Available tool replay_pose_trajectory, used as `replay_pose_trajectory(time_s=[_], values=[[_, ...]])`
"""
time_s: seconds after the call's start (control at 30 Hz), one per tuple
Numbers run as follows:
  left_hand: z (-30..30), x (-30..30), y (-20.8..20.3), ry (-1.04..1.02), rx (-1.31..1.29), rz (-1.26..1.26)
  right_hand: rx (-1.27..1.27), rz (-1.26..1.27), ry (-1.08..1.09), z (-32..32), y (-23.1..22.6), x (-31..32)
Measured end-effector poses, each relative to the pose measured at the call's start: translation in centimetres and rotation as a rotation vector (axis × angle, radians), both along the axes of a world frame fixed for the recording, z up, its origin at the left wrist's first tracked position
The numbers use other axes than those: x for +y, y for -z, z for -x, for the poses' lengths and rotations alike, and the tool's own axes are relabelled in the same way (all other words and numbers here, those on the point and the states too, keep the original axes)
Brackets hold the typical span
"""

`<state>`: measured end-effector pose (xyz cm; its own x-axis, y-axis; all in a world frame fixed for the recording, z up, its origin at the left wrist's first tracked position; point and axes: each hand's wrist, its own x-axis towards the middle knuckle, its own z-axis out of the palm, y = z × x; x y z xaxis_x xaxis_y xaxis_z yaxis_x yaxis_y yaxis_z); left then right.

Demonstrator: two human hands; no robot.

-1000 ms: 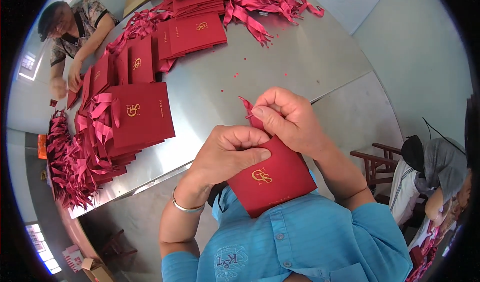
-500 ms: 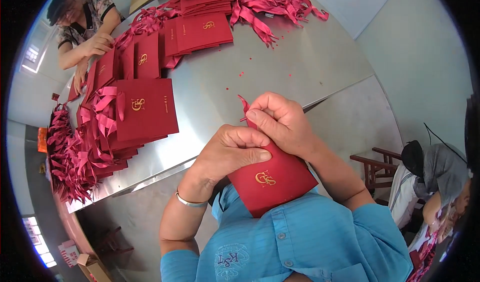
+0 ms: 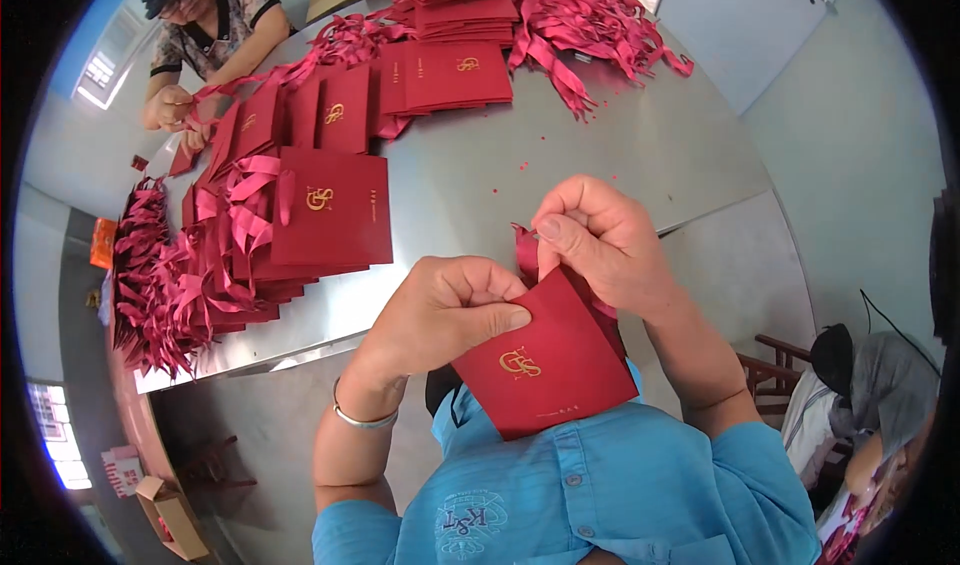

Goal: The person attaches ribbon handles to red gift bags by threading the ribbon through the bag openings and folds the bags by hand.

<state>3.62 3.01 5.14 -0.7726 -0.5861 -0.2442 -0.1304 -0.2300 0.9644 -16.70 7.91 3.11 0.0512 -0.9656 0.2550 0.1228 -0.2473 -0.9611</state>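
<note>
A small dark red paper gift bag point(image 3: 555, 370) with a gold emblem rests against my blue shirt, its top edge pointing away from me. My left hand point(image 3: 450, 310) pinches that top edge between thumb and fingers. Beyond the edge, a pink-red ribbon point(image 3: 526, 250) sticks up and curls. My right hand point(image 3: 605, 250) is closed at the ribbon, thumb pressed to forefinger; the exact spot it grips is partly hidden by the fingers. More ribbon shows under the right hand, along the bag's right side.
On the metal table point(image 3: 450, 200), finished-looking bags with ribbons point(image 3: 335, 215) stand in rows at the left. Stacked bags point(image 3: 465, 70) and a ribbon heap point(image 3: 590, 30) lie at the back. A co-worker point(image 3: 215, 25) handles ribbon at far left; another person point(image 3: 880, 395) sits at right by a wooden stool point(image 3: 775, 370).
My right hand has drawn slightly away from my left at the bag's top edge. The view has shifted a little. The far-left co-worker has raised one hand with a ribbon.
</note>
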Motion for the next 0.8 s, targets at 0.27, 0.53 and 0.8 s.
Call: replay_pose_trajectory(time_s=[0.27, 0.53, 0.8], values=[[-1.3, 3.8, -5.3, -0.153, -0.284, 1.244, -0.053, 0.101, -0.055, -1.6, -4.5, -0.2], [-0.1, 4.3, 0.2, -0.373, -0.422, 1.704, 0.371, 0.028, 0.089, -2.2, -4.7, -0.7], [-0.2, 4.7, 4.4, -0.576, -0.376, 1.648, 0.591, 0.114, 0.138, -2.3, -1.9, -1.6]])
